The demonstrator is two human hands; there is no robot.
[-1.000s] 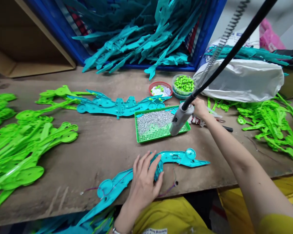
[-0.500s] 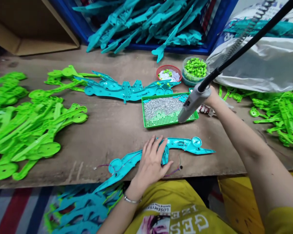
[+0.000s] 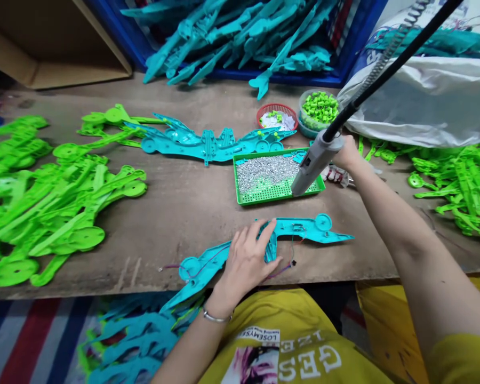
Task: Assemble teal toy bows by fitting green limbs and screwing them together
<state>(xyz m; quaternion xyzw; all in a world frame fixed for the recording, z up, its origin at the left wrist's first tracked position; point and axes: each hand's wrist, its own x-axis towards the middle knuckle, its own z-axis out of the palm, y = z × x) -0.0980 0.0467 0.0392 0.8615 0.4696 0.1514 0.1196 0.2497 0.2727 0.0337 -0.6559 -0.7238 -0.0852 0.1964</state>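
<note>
A teal plastic part, long and curved with a round disc near each end, lies near the table's front edge. My left hand rests over its middle with fingers spread, covering part of it. Thin wires with a small black connector trail from the part by my thumb. Farther back, my right hand is beyond a grey cylindrical head on a black rod, which hides its fingers. Just left of that hand is a green tray of small silvery pieces, probably screws.
Another teal part lies behind the tray. Green plastic parts are heaped at left, with more green parts at right. A red basket, a tub of green pieces and a blue crate stand behind.
The view has shifted slightly. My left hand stays on the teal part, whose right end appears a little higher. My right hand remains behind the grey head.
</note>
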